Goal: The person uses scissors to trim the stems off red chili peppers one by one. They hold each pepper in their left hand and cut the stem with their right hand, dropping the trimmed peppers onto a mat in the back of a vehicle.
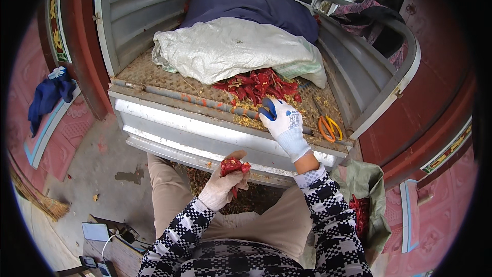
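Observation:
My left hand (225, 187), in a pale glove, is closed around a small bunch of dried red chilies (233, 166) above my lap. My right hand (283, 121), in a white glove with a blue palm, reaches over the rear edge of a metal cart bed (174, 84). Its thumb and forefinger are apart with nothing visible between them; the other fingertips are partly hidden. Just beyond it lies a loose pile of dried red chilies (256, 86). To its right, on the bed, rest scissors (328, 127) with orange and yellow handles.
A white woven sack (230, 48) covers part of the pile, with a dark blue cloth bundle (251, 5) behind. Beside my right leg stands a green sack (370, 179) holding red chilies. A low table (113, 249) with phones is at lower left, near a broom (43, 200).

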Demonstrator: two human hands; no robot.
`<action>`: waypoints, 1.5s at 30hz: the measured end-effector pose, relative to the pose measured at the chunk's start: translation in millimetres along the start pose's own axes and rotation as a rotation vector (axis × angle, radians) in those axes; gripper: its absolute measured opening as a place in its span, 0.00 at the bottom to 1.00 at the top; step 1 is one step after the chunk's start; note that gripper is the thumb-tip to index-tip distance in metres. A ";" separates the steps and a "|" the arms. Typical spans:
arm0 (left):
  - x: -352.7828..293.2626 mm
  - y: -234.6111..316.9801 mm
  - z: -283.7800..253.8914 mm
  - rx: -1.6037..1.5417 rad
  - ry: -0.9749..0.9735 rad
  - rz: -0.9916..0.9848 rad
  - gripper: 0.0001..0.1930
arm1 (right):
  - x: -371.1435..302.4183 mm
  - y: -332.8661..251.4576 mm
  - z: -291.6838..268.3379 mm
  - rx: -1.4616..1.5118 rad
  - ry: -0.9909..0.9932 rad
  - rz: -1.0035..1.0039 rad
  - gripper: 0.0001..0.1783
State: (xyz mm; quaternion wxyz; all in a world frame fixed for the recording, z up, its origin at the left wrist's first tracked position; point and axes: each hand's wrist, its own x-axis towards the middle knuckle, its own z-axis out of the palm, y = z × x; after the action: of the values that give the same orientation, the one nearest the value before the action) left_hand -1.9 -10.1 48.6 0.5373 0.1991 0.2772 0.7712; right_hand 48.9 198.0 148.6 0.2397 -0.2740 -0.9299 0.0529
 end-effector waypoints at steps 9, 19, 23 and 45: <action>0.3 -0.8 -10.8 0.096 0.071 0.046 0.23 | 70.1 -0.7 38.9 -0.327 -0.131 0.110 0.23; 7.6 -6.7 -12.5 -0.143 0.087 0.069 0.11 | 34.6 57.6 5.9 0.770 0.122 0.430 0.14; 8.2 -2.0 -6.7 -0.133 0.048 0.111 0.12 | -11.6 35.0 -9.7 1.044 0.002 0.469 0.13; 11.3 -1.0 -5.3 -0.045 0.113 0.205 0.19 | -64.2 -32.0 -27.2 0.468 -0.404 -0.103 0.15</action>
State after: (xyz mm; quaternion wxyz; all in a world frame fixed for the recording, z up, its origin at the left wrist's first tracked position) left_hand -8.3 -0.3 44.0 0.4437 0.1706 0.2680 0.8380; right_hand 93.5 135.7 153.1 0.1089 -0.1479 -0.9339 0.3068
